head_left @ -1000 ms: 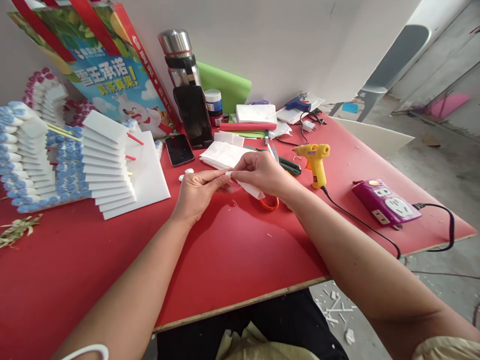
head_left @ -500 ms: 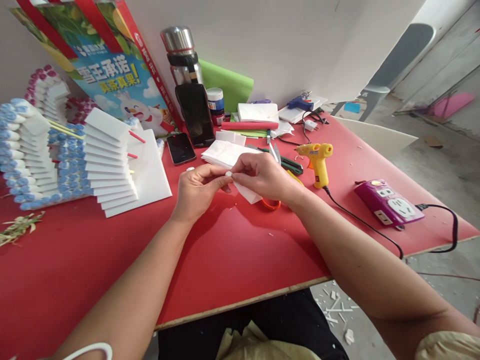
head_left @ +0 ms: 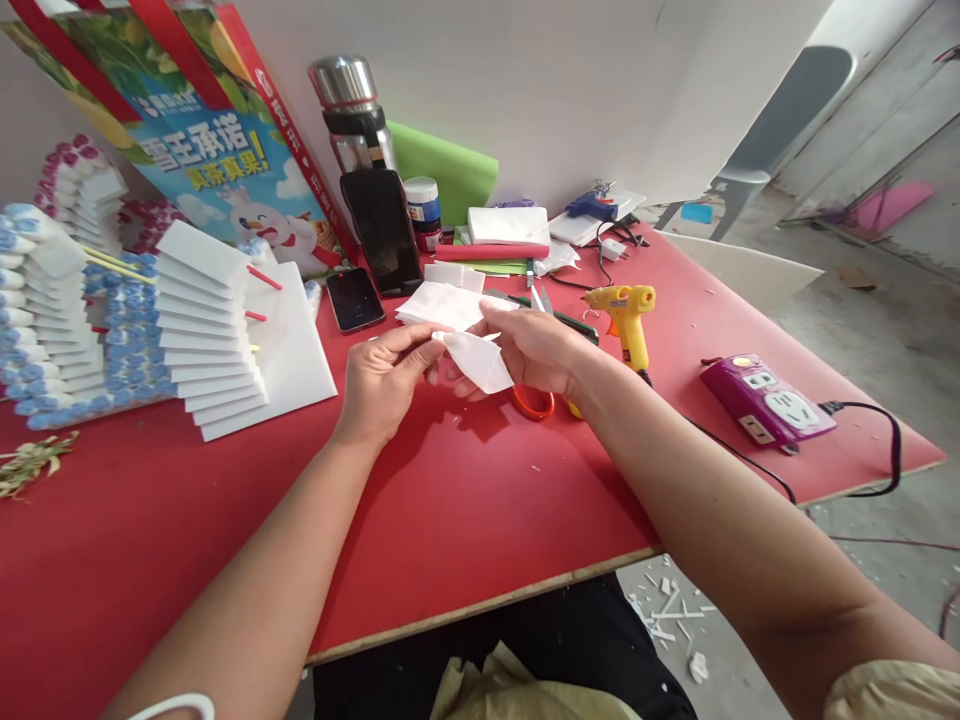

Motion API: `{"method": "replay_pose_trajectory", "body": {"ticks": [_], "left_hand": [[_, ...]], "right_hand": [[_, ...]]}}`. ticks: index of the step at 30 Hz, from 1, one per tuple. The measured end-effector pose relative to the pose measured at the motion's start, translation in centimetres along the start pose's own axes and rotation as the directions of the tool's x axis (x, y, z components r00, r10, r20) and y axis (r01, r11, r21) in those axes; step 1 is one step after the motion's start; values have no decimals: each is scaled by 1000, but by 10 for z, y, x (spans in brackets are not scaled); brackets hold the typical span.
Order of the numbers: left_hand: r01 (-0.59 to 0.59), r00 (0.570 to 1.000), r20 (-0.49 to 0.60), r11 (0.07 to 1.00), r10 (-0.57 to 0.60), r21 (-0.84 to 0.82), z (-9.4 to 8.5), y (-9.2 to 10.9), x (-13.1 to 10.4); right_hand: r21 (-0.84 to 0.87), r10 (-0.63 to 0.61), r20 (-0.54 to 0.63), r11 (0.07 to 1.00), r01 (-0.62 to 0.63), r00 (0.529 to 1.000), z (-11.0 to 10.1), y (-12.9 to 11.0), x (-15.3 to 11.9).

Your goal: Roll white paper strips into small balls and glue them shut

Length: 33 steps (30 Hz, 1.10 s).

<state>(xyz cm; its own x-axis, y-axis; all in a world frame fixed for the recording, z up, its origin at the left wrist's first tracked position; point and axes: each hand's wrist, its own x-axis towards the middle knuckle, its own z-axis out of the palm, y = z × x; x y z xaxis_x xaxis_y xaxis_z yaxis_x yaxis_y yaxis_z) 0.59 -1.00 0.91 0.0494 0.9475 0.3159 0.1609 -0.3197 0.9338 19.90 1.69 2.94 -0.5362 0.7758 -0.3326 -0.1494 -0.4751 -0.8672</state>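
Above the red table, my left hand [head_left: 390,378] pinches the narrow gathered end of a thin white sheet [head_left: 480,362]. The sheet fans out to the right. My right hand [head_left: 529,350] is behind and beside its wide part, thumb raised apart from the fingers, which pass partly behind the sheet; whether it grips the sheet I cannot tell. Behind the hands lies a stack of white sheets [head_left: 439,305]. Orange-handled scissors [head_left: 534,404] rest under my right hand, their handle partly hidden.
At the right are a yellow glue gun [head_left: 628,318] and a purple power socket [head_left: 769,400] with cords. A phone [head_left: 355,299], a steel flask [head_left: 349,110] and a printed bag [head_left: 217,140] are behind. White-and-blue layered models [head_left: 135,330] occupy the left.
My right hand has parted from my left fingertips and its fingers have spread. The white sheet, earlier mostly hidden below the hands, now shows fanned out between them. The view has shifted slightly.
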Motion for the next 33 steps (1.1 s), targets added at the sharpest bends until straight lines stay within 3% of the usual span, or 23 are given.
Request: {"method": "replay_pose_trajectory", "body": {"ticks": [3, 5, 12, 23, 26, 29, 33], "left_hand": [[-12, 1000, 3, 1000, 11, 25, -2, -1, 0], [-22, 1000, 17, 998, 21, 60, -3, -3, 0], [-16, 1000, 17, 999, 15, 41, -4, -6, 1], [-6, 1000, -16, 1000, 6, -6, -3, -8, 3], [-29, 1000, -1, 999, 29, 32, -5, -10, 4], [-95, 995, 51, 988, 89, 124, -7, -10, 3], [-229, 970, 130, 952, 206, 204, -7, -8, 1]], "right_hand": [[111, 97, 189, 987, -120, 977, 1, 2, 1], [124, 78, 217, 987, -106, 973, 3, 2, 0], [104, -8, 190, 995, -12, 982, 6, 0, -8], [-246, -185, 80, 949, 199, 980, 6, 2, -9], [-247, -141, 32, 958, 145, 989, 5, 1, -8], [-116, -41, 18, 992, 43, 999, 4, -1, -7], [-28, 35, 113, 999, -32, 993, 5, 1, -6]]}}
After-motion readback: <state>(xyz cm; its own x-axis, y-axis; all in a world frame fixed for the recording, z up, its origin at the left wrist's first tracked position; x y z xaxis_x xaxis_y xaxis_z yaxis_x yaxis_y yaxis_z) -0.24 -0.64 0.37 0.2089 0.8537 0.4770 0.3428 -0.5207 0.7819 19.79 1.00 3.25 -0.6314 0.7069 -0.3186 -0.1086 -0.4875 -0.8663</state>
